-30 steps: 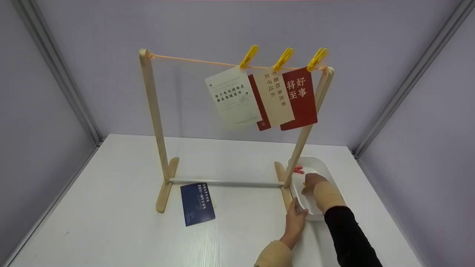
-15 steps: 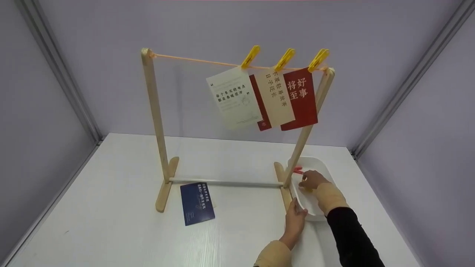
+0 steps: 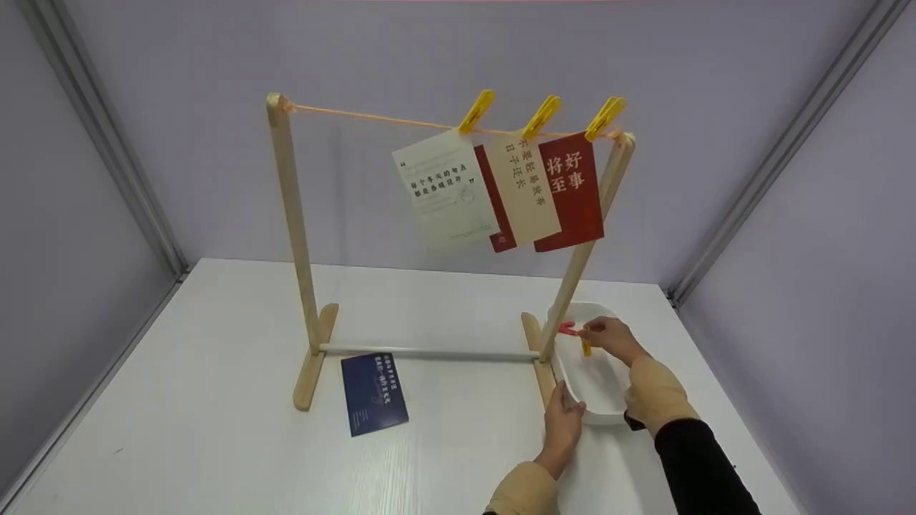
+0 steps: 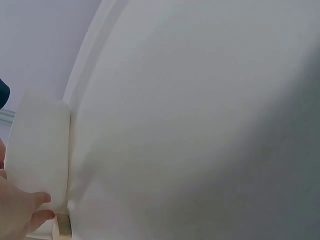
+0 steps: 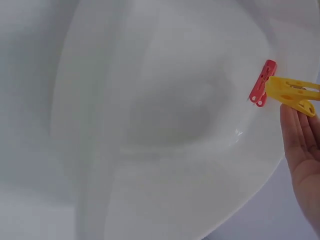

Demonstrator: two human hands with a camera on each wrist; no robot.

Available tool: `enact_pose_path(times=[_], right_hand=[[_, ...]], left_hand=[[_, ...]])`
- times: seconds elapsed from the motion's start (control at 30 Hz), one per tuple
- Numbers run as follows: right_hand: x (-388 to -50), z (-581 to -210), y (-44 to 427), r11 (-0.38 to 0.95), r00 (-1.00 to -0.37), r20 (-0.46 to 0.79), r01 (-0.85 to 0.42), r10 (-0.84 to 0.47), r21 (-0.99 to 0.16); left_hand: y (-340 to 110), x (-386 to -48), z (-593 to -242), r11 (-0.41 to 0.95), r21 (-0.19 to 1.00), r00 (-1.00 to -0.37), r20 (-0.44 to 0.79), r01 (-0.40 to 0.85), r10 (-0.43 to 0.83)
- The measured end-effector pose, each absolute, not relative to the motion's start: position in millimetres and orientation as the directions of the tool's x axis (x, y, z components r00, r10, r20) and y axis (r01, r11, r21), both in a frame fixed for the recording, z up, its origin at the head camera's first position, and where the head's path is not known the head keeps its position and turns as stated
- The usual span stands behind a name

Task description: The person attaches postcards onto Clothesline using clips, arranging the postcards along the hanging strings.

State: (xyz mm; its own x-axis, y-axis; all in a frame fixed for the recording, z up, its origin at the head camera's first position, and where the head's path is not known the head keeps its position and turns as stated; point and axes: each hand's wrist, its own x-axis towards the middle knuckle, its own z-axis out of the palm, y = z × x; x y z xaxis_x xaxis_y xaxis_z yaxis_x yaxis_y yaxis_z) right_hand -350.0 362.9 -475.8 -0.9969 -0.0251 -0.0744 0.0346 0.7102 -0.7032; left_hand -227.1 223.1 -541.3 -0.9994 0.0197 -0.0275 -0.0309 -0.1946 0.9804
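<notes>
My right hand (image 3: 614, 337) pinches a yellow clothespin (image 3: 586, 347) over the white tray (image 3: 608, 413). In the right wrist view, that clothespin (image 5: 291, 93) points sideways above the fingers (image 5: 296, 127). A red clothespin (image 5: 262, 84) lies in the tray beyond it. At the tray's near left corner, my left hand (image 3: 563, 425) holds the rim, with the thumb towards the tray. The left wrist view catches only part of this hand (image 4: 20, 210), against the white wall.
A wooden stand (image 3: 295, 214) carries an orange string (image 3: 372, 116). Yellow clothespins (image 3: 541, 118) hold overlapping cards (image 3: 447, 189) towards the string's right end. A dark blue card (image 3: 375, 395) lies on the table (image 3: 215, 400). The stand's right post crosses in front of the tray's left edge.
My right hand has risen from the tray's floor and moved away from me, the yellow clothespin now showing below its fingers. The left hand stays at the tray corner.
</notes>
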Motion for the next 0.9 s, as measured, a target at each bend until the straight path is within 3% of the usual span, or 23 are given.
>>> enact_pose_path(times=[0.2,0.53,0.77,0.9], right_hand=[[-329,-480,364,0.553,-0.999,0.038,-0.028,0.006,-0.833],[-294,-466,365,0.362,-0.975,0.115,-0.038,0.191,-0.931],[-268,-464,360,0.273,-0.967,0.134,-0.072,0.218,-0.959],[-253,-467,355,0.195,-0.964,0.123,-0.077,0.236,-0.978]], left_hand=[[226,-229,-538,-0.196,0.98,-0.999,-0.032,-0.03,-0.004],[222,-223,-534,-0.148,0.989,-0.998,-0.036,-0.029,-0.043],[190,-227,-529,-0.081,0.996,-0.997,0.043,0.047,-0.061],[154,-238,-528,0.029,0.994,-0.989,0.109,0.107,-0.097]])
